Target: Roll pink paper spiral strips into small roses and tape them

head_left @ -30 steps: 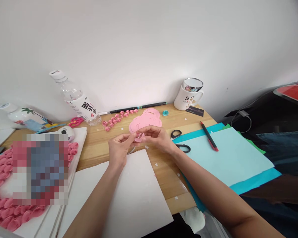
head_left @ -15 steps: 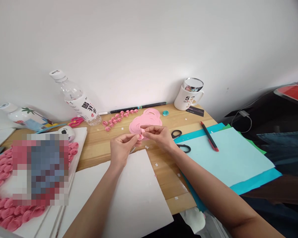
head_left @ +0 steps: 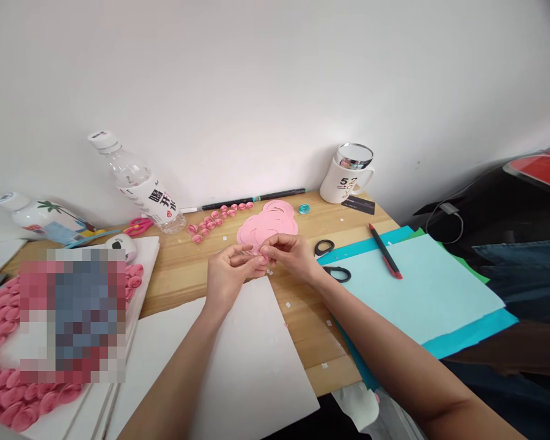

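My left hand [head_left: 227, 276] and my right hand [head_left: 289, 255] meet above the wooden table [head_left: 187, 269], fingertips pinched together on a small pink paper piece [head_left: 262, 255] that is mostly hidden by the fingers. Just behind the hands lies a pile of pink paper spiral discs [head_left: 268, 223]. A row of small rolled pink paper roses [head_left: 215, 220] sits further back to the left. A white sheet [head_left: 238, 360] lies under my forearms.
Black scissors [head_left: 332, 260] and a red pen [head_left: 385, 250] lie on light blue paper [head_left: 417, 287] at right. A water bottle [head_left: 137, 183], a white mug [head_left: 347, 174], markers [head_left: 252, 198], pink scissors [head_left: 140, 226] and a board of pink roses [head_left: 9, 403] surround the space.
The hands have drawn closer together, fingertips now touching around the pink piece, which shows less than before. The view shifted slightly.
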The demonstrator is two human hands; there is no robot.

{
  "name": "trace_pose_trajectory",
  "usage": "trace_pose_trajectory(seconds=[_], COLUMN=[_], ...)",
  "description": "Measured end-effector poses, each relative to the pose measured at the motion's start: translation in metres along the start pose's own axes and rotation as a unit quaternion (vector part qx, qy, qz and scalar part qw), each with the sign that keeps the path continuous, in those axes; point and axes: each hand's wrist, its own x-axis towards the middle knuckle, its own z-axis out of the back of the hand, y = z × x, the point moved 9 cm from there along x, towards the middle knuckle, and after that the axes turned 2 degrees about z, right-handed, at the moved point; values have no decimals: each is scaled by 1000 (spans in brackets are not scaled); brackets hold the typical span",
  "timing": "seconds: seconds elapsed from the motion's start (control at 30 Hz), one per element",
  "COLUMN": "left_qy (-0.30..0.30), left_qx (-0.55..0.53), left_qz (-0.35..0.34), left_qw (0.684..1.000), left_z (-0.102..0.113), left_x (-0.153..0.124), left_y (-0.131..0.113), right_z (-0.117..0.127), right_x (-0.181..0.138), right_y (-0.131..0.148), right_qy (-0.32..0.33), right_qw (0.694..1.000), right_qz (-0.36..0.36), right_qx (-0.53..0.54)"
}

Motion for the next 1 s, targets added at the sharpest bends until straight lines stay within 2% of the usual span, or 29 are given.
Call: trace_pose_trajectory(seconds=[0.27,0.57,0.8,0.9,1.0], left_qy=[29,9,24,9,-24], left_qx=[-2,-27,12,17,-21], left_qz=[-17,-34,-55,-38,-14], left_qw=[999,999,998,999,999], left_z=[-5,2,-1,2,9], left_x=[0,1,-2,-1,1], left_y=[-2,-4,-10,-7,-3], right_z=[-2,-1,1,2,-1], right_x=[-1,-1,0,0,-1], right_y=[0,0,-4,-2,3], right_qy=[20,5,1,-8,-1], right_qw=[1000,1000,1000,1000,1000], right_qz=[-4,-12,-12,-2,19], right_qx=[-22,10,23,20,0])
